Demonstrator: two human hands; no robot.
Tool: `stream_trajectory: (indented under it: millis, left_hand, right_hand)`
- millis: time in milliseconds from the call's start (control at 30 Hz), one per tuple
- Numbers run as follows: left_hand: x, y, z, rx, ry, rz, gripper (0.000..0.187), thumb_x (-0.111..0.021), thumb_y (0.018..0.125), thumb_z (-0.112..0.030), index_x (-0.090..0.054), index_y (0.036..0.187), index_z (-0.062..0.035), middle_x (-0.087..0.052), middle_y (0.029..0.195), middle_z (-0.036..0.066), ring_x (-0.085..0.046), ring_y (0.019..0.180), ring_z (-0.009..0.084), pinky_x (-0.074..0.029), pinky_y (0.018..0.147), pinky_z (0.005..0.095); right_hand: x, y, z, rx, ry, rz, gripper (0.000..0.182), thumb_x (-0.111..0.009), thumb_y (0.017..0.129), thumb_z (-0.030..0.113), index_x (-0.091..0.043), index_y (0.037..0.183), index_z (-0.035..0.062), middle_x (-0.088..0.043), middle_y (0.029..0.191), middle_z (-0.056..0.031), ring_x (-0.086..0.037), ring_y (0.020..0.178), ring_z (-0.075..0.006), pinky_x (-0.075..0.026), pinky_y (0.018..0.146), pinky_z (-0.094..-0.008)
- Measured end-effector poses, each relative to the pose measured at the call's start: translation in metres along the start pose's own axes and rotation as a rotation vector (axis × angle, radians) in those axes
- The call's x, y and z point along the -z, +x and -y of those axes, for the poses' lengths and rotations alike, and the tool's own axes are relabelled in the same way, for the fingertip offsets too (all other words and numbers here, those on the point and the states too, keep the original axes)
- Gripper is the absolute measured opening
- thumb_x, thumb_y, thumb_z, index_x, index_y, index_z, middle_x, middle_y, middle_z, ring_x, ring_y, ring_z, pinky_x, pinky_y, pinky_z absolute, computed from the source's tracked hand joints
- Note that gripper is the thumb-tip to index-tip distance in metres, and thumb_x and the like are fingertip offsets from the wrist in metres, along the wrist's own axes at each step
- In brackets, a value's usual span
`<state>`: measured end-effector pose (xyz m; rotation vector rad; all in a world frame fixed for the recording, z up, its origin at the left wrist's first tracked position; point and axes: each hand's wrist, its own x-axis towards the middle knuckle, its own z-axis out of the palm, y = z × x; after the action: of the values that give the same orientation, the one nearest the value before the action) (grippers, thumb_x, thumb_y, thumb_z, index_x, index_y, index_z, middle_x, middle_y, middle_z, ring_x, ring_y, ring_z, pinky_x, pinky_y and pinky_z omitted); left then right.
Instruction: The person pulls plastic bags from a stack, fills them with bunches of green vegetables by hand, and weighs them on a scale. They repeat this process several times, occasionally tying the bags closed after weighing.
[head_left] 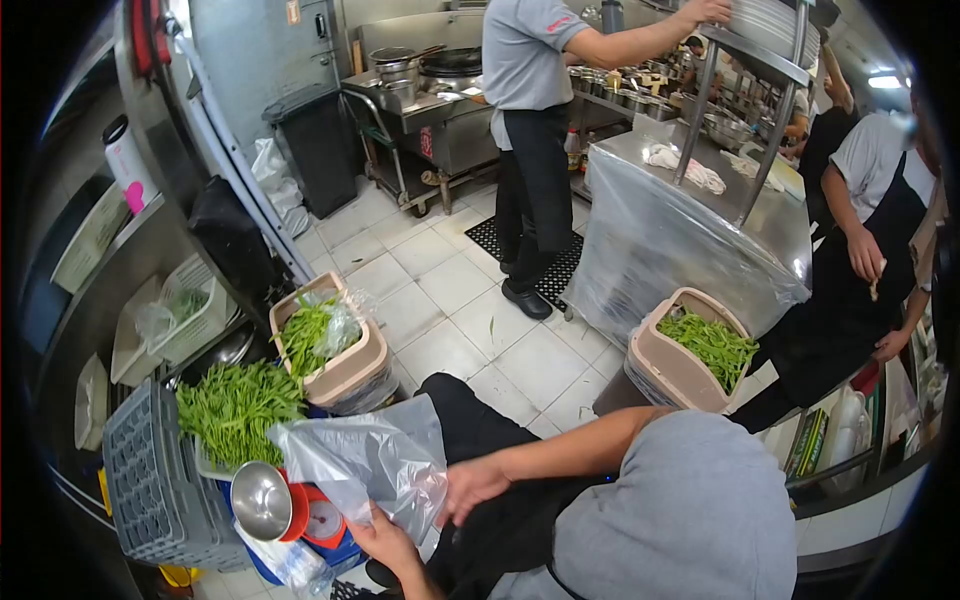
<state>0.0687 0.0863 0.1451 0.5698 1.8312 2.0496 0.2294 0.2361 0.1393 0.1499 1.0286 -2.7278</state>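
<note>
A clear plastic bag (365, 450) is spread out in front of my lap. My left hand (385, 543) grips its near lower edge, thumb up. At the bag's right edge, my right hand (475, 488) has its fingers curled on the plastic; some fingertips are hard to make out. Just left of the bag, a steel bowl (262, 500) sits tilted on a red kitchen scale (325, 520). Behind the bowl is a heap of leafy green vegetables (240, 408) in a pale container.
A beige-rimmed bin (350, 365) with greens and plastic stands ahead; another bin (660, 345) with cut greens is at right. Grey crates (165, 480) stand at left. A person (535, 110) stands by the plastic-draped steel table (650, 235). Another person (860, 230) is at right.
</note>
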Motion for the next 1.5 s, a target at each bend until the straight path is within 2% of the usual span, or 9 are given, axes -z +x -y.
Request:
stream_trajectory:
  millis: [100,267,633,767,800,900,1033,1200,1500]
  left_hand:
    - [-0.020,-0.016,-0.016,-0.247,0.319,0.039,0.033,-0.055,0.095,-0.006,-0.051,0.124,0.0096,-0.063,0.116,0.018,-0.059,0.103,0.0257,-0.044,0.093,0.0338]
    - [-0.024,-0.029,-0.008,-0.219,0.319,0.010,0.040,-0.054,0.097,-0.008,-0.046,0.131,0.0107,-0.055,0.129,0.022,-0.053,0.117,0.0284,-0.038,0.102,0.0371]
    - [0.009,-0.031,0.025,0.391,0.032,0.014,0.045,-0.060,0.094,-0.009,-0.046,0.134,0.0056,-0.057,0.124,0.012,-0.053,0.110,0.0218,-0.039,0.100,0.0342]
    - [0.029,-0.039,0.025,-0.018,0.300,-0.384,0.048,-0.066,0.087,-0.004,-0.049,0.132,0.0032,-0.060,0.115,0.013,-0.057,0.099,0.0178,-0.047,0.087,0.0304]
    - [0.033,-0.043,-0.014,-0.054,0.602,-0.213,0.074,-0.068,0.084,-0.009,-0.033,0.149,-0.0131,-0.049,0.139,0.023,-0.053,0.116,0.0461,-0.041,0.100,0.0507]
    - [0.035,-0.039,-0.002,-0.021,0.259,-0.022,0.037,-0.059,0.094,-0.010,-0.050,0.128,0.0011,-0.058,0.114,0.011,-0.054,0.107,0.0191,-0.042,0.097,0.0328]
    - [-0.003,-0.038,-0.039,-0.031,0.336,0.285,0.039,-0.066,0.088,-0.003,-0.052,0.125,0.0014,-0.060,0.108,0.009,-0.059,0.090,0.0142,-0.048,0.083,0.0273]
    - [-0.018,-0.036,-0.029,0.122,0.216,0.172,0.031,-0.075,0.083,-0.006,-0.057,0.107,0.0011,-0.060,0.084,0.000,-0.050,0.073,0.0049,-0.041,0.063,0.0212]
    - [0.018,-0.031,0.013,0.333,-0.247,0.168,0.007,-0.061,0.094,-0.008,-0.058,0.096,-0.0030,-0.062,0.085,0.003,-0.056,0.075,0.0097,-0.047,0.070,0.0262]
  right_hand:
    - [-0.038,-0.017,0.009,0.117,0.076,-0.092,0.036,-0.058,0.098,0.021,-0.053,0.132,0.0078,-0.064,0.120,-0.0072,-0.062,0.108,-0.0206,-0.049,0.093,-0.0366]
    - [-0.003,0.004,0.015,0.244,0.047,-0.546,0.020,-0.056,0.100,0.023,-0.064,0.109,0.0064,-0.066,0.097,-0.0011,-0.062,0.088,-0.0121,-0.051,0.078,-0.0297]
    - [0.018,0.008,0.014,0.297,-0.257,-0.551,0.029,-0.056,0.102,0.031,-0.061,0.087,0.0068,-0.058,0.077,0.0024,-0.052,0.070,-0.0068,-0.046,0.066,-0.0254]
    - [0.014,0.005,0.030,0.259,-0.763,-0.622,0.033,-0.059,0.100,0.033,-0.060,0.081,0.0051,-0.054,0.070,0.0041,-0.048,0.065,-0.0063,-0.043,0.059,-0.0258]
    - [0.007,0.003,0.036,0.205,-0.983,-0.672,0.035,-0.060,0.099,0.033,-0.060,0.079,0.0046,-0.053,0.068,0.0044,-0.047,0.063,-0.0062,-0.041,0.057,-0.0260]
    - [-0.004,0.021,0.022,0.308,-0.516,-0.485,0.040,-0.063,0.097,0.036,-0.058,0.074,0.0029,-0.051,0.063,0.0044,-0.046,0.060,-0.0060,-0.039,0.054,-0.0271]
    - [-0.019,0.039,0.025,0.279,-0.752,-0.403,0.041,-0.063,0.097,0.036,-0.059,0.074,0.0019,-0.055,0.064,0.0030,-0.048,0.061,-0.0056,-0.040,0.055,-0.0261]
    - [-0.026,0.061,0.017,0.288,-0.541,-0.360,0.040,-0.065,0.095,0.034,-0.059,0.074,0.0012,-0.051,0.063,0.0026,-0.045,0.063,-0.0050,-0.039,0.054,-0.0264]
    - [-0.023,0.052,0.024,0.248,-0.974,-0.345,0.045,-0.065,0.093,0.038,-0.058,0.070,0.0005,-0.053,0.058,-0.0074,-0.049,0.056,-0.0161,-0.041,0.055,-0.0358]
